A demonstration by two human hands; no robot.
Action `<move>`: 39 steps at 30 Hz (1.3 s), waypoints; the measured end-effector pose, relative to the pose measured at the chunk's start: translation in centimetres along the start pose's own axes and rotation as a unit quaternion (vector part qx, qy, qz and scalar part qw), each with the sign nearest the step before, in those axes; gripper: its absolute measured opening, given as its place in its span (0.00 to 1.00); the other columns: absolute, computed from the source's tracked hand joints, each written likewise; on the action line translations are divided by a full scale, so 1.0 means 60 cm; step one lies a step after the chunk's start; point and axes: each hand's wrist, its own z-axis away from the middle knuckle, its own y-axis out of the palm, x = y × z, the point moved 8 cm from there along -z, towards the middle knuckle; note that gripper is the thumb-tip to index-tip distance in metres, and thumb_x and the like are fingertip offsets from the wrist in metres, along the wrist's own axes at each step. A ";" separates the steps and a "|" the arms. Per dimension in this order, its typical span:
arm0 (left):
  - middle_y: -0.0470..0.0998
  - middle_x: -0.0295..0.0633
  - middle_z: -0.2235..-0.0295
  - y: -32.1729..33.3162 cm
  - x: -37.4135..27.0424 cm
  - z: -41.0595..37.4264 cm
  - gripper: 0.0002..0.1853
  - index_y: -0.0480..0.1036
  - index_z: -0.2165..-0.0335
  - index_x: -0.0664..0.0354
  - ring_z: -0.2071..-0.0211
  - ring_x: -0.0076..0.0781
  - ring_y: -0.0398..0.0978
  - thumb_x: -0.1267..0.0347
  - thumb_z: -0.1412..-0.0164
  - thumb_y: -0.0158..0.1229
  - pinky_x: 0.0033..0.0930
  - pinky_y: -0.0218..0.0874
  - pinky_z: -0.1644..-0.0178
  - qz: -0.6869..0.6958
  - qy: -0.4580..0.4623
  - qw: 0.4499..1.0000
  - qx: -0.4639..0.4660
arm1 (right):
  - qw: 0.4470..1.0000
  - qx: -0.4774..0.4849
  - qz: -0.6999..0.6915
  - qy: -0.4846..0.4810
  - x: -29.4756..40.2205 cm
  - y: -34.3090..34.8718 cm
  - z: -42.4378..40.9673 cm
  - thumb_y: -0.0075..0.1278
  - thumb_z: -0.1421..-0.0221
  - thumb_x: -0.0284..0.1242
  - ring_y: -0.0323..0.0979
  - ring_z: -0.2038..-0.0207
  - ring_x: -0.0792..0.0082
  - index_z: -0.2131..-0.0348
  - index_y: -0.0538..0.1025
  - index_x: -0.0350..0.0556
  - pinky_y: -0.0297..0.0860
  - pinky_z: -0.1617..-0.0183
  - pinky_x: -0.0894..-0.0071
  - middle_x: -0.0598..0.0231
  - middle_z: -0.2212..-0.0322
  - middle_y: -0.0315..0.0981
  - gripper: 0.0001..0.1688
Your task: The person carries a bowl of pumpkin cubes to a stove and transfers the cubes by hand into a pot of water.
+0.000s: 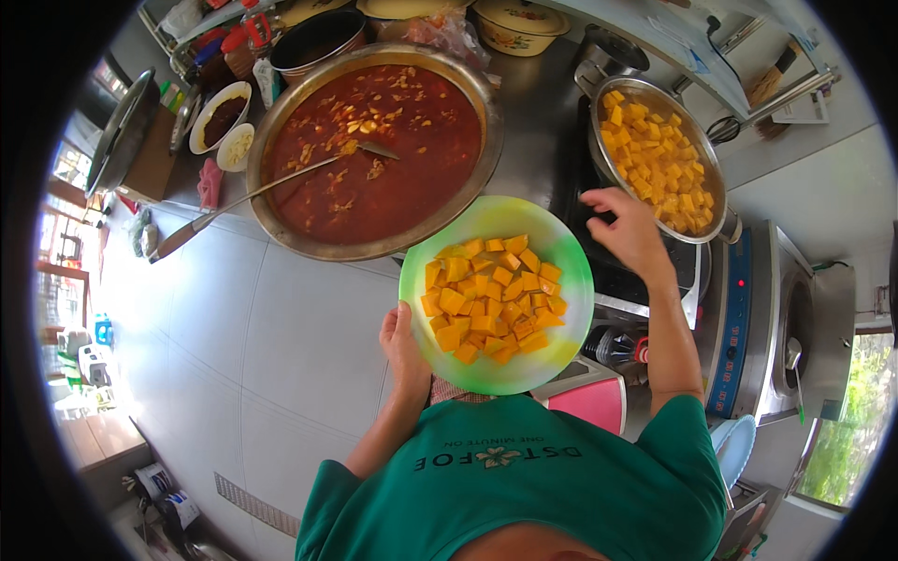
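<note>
My left hand [408, 354] grips the left rim of a green-and-white plastic basin [497, 214], thumb on top. Orange pumpkin cubes [491, 298] lie in the basin, which is in front of my chest. With nothing visible in it, my right hand [628, 230] hovers to the right of the basin, thumb and fingers apart. It is beside a two-handled metal pot [717, 165], whose near side it partly hides. More pumpkin cubes [656, 158] fill that pot. Left of it is a wide metal basin [491, 140] of red soup or sauce [393, 189], with a long-handled ladle [273, 184] resting in it.
A white bowl of dark sauce [226, 120] and a small bowl of pale chopped food [236, 149] stand at the left. Behind are a black-lined pot [319, 43] and a lidded enamel pot [518, 43]. A wok stove [796, 329] and a bottle [614, 345] are on the right.
</note>
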 end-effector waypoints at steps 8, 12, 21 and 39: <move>0.70 0.36 0.77 0.008 -0.002 0.005 0.12 0.65 0.75 0.62 0.78 0.19 0.66 0.65 0.43 0.50 0.21 0.60 0.74 0.033 -0.016 0.999 -0.007 | 0.945 0.280 0.049 -0.160 0.134 0.339 0.065 0.62 0.74 0.37 0.43 0.43 0.44 0.46 0.54 0.49 0.53 0.46 0.43 0.49 0.46 0.44 0.54; 0.70 0.36 0.77 0.010 -0.004 0.006 0.12 0.64 0.75 0.63 0.78 0.19 0.66 0.65 0.43 0.50 0.21 0.60 0.75 0.024 -0.012 1.000 -0.003 | 0.949 0.255 0.076 -0.170 0.116 0.387 0.045 0.63 0.78 0.39 0.44 0.44 0.43 0.48 0.58 0.50 0.52 0.48 0.36 0.50 0.46 0.44 0.53; 0.70 0.36 0.77 0.011 -0.005 0.007 0.11 0.65 0.75 0.62 0.77 0.19 0.66 0.65 0.42 0.49 0.21 0.60 0.75 0.019 -0.010 1.000 -0.007 | 0.945 0.286 0.052 -0.153 0.120 0.412 0.085 0.59 0.74 0.34 0.52 0.49 0.49 0.53 0.63 0.48 0.59 0.51 0.50 0.53 0.52 0.53 0.43; 0.71 0.37 0.76 -0.002 0.005 -0.005 0.10 0.65 0.73 0.63 0.77 0.22 0.68 0.65 0.43 0.50 0.23 0.62 0.74 0.017 -0.005 1.000 0.007 | 0.875 0.270 -0.372 0.152 0.061 0.458 0.087 0.56 0.70 0.25 0.68 0.62 0.67 0.58 0.68 0.40 0.65 0.59 0.74 0.59 0.66 0.68 0.32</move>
